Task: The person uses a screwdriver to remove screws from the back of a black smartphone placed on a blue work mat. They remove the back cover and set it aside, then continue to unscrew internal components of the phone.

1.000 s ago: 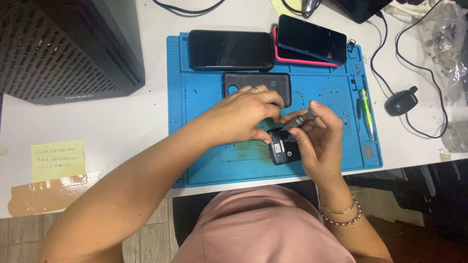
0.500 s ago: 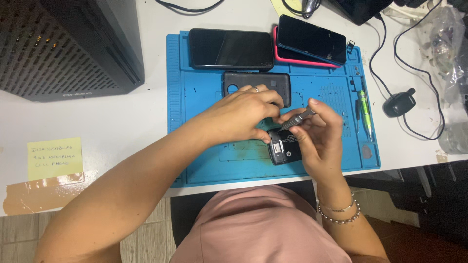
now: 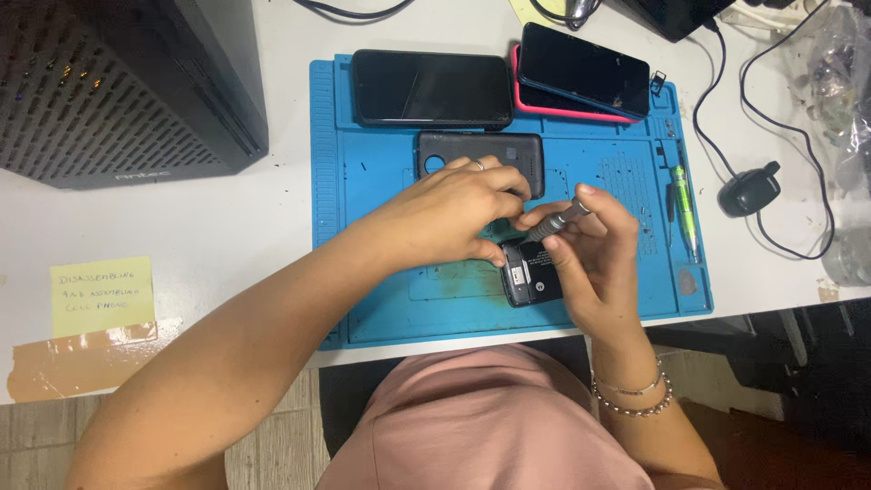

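Working on a small dark phone (image 3: 526,272) with its back cover off, the person has it lying on the blue mat (image 3: 363,272) near the mat's front edge, partly hidden under both hands. The right hand (image 3: 594,263) grips a grey-handled screwdriver (image 3: 555,222) between thumb and fingers, the handle slanting up toward 2 o'clock and the tip end down at the phone's upper edge; the tip itself is covered by fingers, so I cannot tell which screw it sits in. The left hand (image 3: 454,218) is curled over the phone's 10 o'clock corner, fingertips pressing on it and meeting the screwdriver.

To do this step well, I judge that the driver should stand nearer upright over the screw, with steady downward pressure while the left hand pins the phone flat, so the bit does not slip and chew the head. Any loosened screw is best parked on the mat.

Just beyond the hands at 12 o'clock lies a dark grey back cover (image 3: 481,159). Farther out sit a black phone (image 3: 431,88) and, at 1 o'clock, another phone on a pink case (image 3: 581,70). A green pen-like tool (image 3: 683,204) lies at 3 o'clock. Off the mat, the bench carries a black computer case (image 3: 118,82) at 10 o'clock and a yellow note (image 3: 100,295) at 9 o'clock.
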